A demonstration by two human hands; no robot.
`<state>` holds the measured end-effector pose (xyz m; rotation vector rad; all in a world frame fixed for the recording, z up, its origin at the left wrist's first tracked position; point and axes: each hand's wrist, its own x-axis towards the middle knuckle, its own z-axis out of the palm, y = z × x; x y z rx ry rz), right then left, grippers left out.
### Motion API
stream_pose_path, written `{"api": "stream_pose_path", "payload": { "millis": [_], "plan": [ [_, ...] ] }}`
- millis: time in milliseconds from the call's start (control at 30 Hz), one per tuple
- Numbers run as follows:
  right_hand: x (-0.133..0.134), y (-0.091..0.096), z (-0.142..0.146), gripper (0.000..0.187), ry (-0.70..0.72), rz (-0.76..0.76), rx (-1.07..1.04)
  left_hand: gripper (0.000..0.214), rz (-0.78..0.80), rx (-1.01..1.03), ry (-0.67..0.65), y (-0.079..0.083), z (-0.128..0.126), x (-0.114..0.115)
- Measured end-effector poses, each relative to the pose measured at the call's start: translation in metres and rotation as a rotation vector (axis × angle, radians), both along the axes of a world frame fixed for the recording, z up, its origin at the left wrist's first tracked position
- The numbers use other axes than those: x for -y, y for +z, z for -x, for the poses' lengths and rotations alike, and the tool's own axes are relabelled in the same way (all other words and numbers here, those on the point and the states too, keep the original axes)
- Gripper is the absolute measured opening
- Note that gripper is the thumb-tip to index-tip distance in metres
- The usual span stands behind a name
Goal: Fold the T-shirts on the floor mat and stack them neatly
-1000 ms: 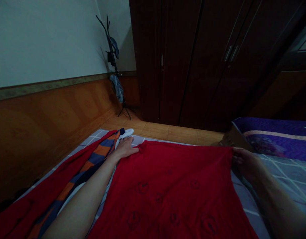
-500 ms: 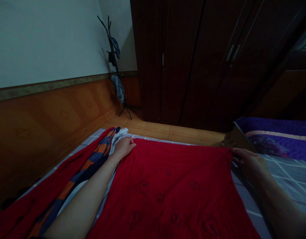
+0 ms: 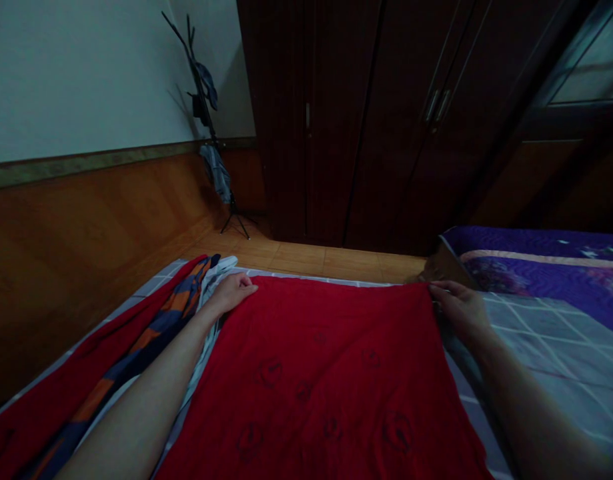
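A red cloth with faint stitched motifs lies spread flat on the bed in front of me. My left hand is closed on its far left corner. My right hand pinches its far right corner. Both arms reach forward along the cloth's sides. Beside my left arm lies a striped red, orange and blue cloth, with a white garment showing at its far end.
The bed has a grey checked sheet. A purple quilt lies at the right. Past the bed's end are a tiled floor, a dark wooden wardrobe and a coat stand in the corner. A wood-panelled wall runs along the left.
Both hands have drawn the far edge of the red cloth outward and flat; the bunched left corner is now smooth. My view has shifted slightly to the right.
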<state>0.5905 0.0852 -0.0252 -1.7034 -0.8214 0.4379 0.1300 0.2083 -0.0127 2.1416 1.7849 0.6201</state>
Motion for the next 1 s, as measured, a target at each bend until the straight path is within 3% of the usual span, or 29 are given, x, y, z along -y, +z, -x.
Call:
{"api": "stream_pose_path", "payload": {
  "millis": [133,300,500,600,667,733,767,833,900,1000],
  "plan": [
    [-0.002,-0.001,0.000,0.022,-0.043,0.081,0.108,0.018,-0.083,0.001,0.099,-0.008,-0.004,-0.007],
    [-0.002,-0.003,0.005,0.026,-0.061,0.172,0.389,0.020,-0.167,-0.072,0.251,-0.016,-0.005,-0.009],
    [0.003,0.006,0.013,0.035,-0.067,0.298,0.591,0.019,-0.218,-0.173,0.138,-0.001,-0.013,0.010],
    [0.009,0.022,0.036,0.044,-0.111,0.270,0.722,0.029,-0.312,-0.162,-0.038,0.010,-0.031,0.025],
    [0.012,0.030,0.062,0.046,0.010,0.176,0.864,0.035,-0.294,-0.158,-0.302,0.009,-0.045,0.035],
    [0.013,0.032,0.086,0.045,0.306,0.103,0.990,0.044,-0.185,-0.203,-0.549,0.002,-0.054,0.041],
    [0.013,0.029,0.094,0.047,0.463,0.104,1.038,0.049,-0.122,-0.244,-0.619,-0.002,-0.056,0.043],
    [0.013,0.020,0.097,0.056,0.650,0.181,1.120,0.059,-0.035,-0.331,-0.618,-0.011,-0.052,0.041],
    [0.013,0.009,0.086,0.066,0.596,0.324,1.167,0.064,-0.003,-0.403,-0.493,-0.016,-0.045,0.037],
    [0.013,0.001,0.064,0.073,0.309,0.461,1.159,0.069,-0.015,-0.459,-0.355,-0.016,-0.041,0.036]
  ]
}}
